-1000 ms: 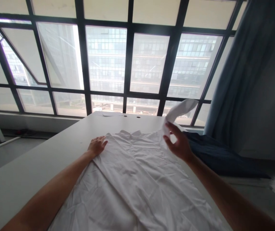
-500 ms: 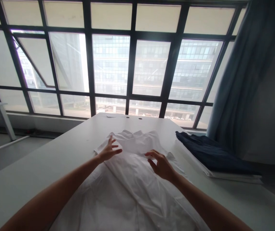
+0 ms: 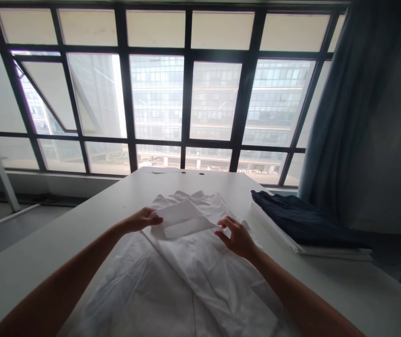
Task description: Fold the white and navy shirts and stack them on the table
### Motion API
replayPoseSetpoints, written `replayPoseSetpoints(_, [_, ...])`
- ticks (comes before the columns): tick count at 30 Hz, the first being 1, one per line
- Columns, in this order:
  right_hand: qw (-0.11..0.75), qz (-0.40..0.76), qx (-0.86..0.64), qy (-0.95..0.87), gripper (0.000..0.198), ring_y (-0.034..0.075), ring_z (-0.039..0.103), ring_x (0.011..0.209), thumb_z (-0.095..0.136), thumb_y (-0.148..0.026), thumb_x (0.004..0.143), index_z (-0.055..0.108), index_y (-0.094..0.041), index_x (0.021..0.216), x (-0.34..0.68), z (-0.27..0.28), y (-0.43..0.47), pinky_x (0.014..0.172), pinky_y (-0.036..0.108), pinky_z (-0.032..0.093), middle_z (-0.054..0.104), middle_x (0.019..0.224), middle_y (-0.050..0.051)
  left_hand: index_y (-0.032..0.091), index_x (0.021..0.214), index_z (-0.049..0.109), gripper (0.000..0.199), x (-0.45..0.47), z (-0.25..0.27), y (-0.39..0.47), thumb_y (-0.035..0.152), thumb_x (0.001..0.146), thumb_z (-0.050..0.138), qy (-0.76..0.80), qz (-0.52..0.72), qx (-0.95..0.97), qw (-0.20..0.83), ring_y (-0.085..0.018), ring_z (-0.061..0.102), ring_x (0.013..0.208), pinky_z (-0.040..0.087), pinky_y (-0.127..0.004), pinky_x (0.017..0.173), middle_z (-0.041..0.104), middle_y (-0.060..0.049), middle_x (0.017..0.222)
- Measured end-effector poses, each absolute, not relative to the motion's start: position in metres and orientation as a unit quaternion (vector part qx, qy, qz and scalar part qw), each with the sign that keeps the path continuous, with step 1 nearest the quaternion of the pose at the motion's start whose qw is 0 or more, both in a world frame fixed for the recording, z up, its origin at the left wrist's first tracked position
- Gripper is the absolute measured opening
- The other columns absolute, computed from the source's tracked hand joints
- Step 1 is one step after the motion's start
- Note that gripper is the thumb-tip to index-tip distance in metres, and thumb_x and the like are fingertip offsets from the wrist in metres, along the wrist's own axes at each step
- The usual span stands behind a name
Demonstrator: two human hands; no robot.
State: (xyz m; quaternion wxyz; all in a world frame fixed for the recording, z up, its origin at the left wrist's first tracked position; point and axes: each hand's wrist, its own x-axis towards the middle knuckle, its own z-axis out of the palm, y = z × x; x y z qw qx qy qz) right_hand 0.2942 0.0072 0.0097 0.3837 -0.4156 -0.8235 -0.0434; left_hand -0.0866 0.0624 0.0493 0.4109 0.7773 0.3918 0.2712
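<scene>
A white shirt (image 3: 193,281) lies spread along the table in front of me, creased, its wavy far edge bunched up. Near that far end, a flat panel of its fabric (image 3: 182,217) is lifted and stretched between my hands. My left hand (image 3: 144,219) pinches the panel's left end, thumb on top. At the right corner, my right hand (image 3: 233,234) has thumb and forefinger closed on the fabric edge, the other fingers curled. Whether this panel is a cuff or another part of the shirt, I cannot tell.
The white table (image 3: 63,248) reaches toward the large windows. On its right lies a folded dark navy cloth (image 3: 306,220) over white folded cloth (image 3: 337,253). A paper-like sheet (image 3: 161,171) is at the far edge. A blue-grey curtain (image 3: 330,131) hangs at right.
Both hands were open over the shirt; now they have closed on its fabric and raised a panel. My left hand has shifted left and turned its fingers inward. The view has tilted slightly.
</scene>
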Motion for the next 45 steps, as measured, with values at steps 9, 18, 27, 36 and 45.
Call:
replayPoseSetpoints(9, [0.221,-0.106,-0.415,-0.876,0.014,0.023,0.06,0.086,0.057,-0.007,0.081,0.066,-0.018,0.081,0.295,0.01,0.006,0.083,0.036,0.046,0.066,0.09,0.007,0.012,0.077,0.076,0.037,-0.128,0.078,0.006,0.046,0.065,0.08,0.38,0.027,0.664,0.644,-0.022,0.064,0.051,0.054,-0.029,0.047,0.072,-0.008,0.063])
replayPoseSetpoints(18, [0.227,0.014,-0.441,-0.868,0.023,0.018,0.065,0.072,0.055,-0.007,0.074,0.072,-0.02,0.081,0.302,0.014,0.0,0.072,0.028,0.049,0.071,0.084,0.003,0.015,0.071,0.069,0.063,-0.098,0.083,-0.005,0.07,0.089,0.044,0.526,-0.012,0.797,0.297,-0.022,0.066,0.061,0.052,-0.034,0.065,0.072,-0.011,0.069])
replayPoseSetpoints(27, [0.092,0.06,-0.583,-0.805,0.071,0.031,0.027,0.147,0.046,-0.059,0.093,0.043,-0.018,0.151,0.32,-0.009,0.024,0.119,0.052,0.018,0.033,0.158,0.012,0.022,0.151,0.043,0.069,-0.024,0.026,-0.027,0.059,0.093,0.052,0.197,0.109,0.963,0.151,-0.031,0.032,0.146,0.019,-0.049,0.122,0.039,-0.013,0.156])
replayPoseSetpoints(36, [0.025,0.059,-0.679,-0.732,0.08,0.028,0.012,0.151,0.029,-0.066,0.097,0.024,-0.016,0.159,0.337,-0.016,0.03,0.122,0.053,0.012,0.016,0.164,0.009,0.03,0.154,0.035,0.088,-0.03,0.018,-0.038,0.074,0.081,0.057,0.158,0.048,0.971,0.174,-0.045,0.006,0.148,0.003,-0.066,0.116,0.016,-0.014,0.163])
replayPoseSetpoints(45, [-0.023,-0.061,-0.714,-0.697,0.053,0.038,0.062,0.114,0.038,-0.05,0.099,0.069,-0.011,0.118,0.329,0.02,0.061,0.099,0.055,0.042,0.066,0.122,0.023,0.023,0.153,0.04,0.072,-0.026,0.028,-0.016,0.063,0.094,0.047,0.204,0.121,0.954,0.183,-0.03,0.043,0.14,0.031,-0.045,0.117,0.047,-0.011,0.151])
